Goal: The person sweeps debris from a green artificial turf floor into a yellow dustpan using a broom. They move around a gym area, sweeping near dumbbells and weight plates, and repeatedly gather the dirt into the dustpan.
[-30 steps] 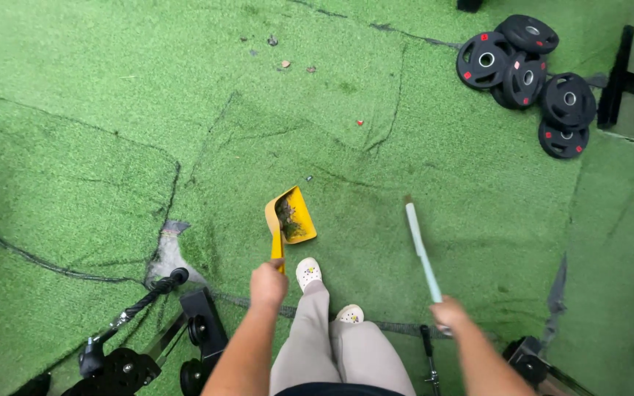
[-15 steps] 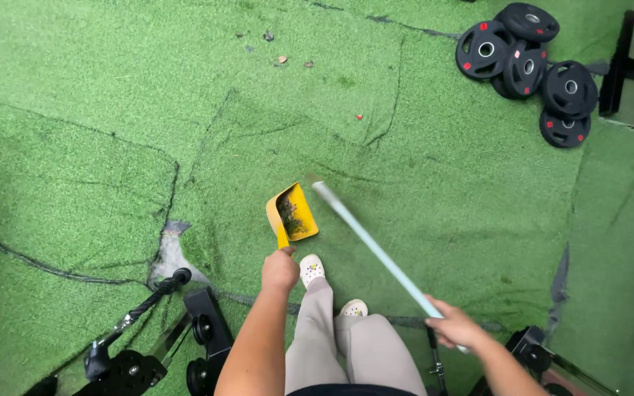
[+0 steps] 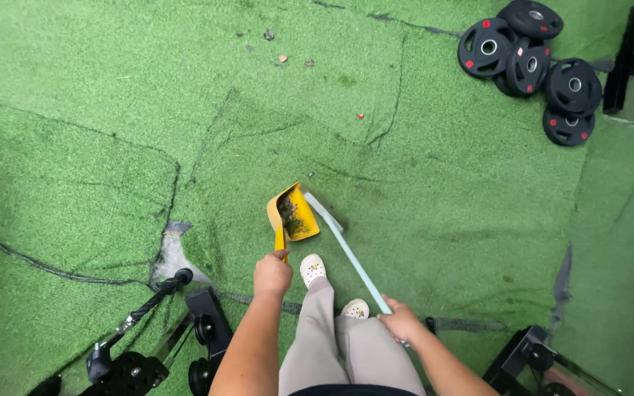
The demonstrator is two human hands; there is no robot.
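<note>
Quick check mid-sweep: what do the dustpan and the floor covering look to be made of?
Dustpan: likely moulded plastic, uniformly bright yellow with a smooth, slightly glossy surface. Floor covering: looks like artificial turf, green and fibrous, matte, laid in sheets with dark seams and one torn patch.

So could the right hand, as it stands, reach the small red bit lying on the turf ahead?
Probably not without stepping forward. The right hand is wrapped around the pale broom handle, close to the body, while the small red bit lies well beyond the yellow dustpan. Nothing blocks the way; the turf between is open.

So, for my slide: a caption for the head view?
Left hand holds yellow dustpan; right hand angles pale broom against it.
</note>
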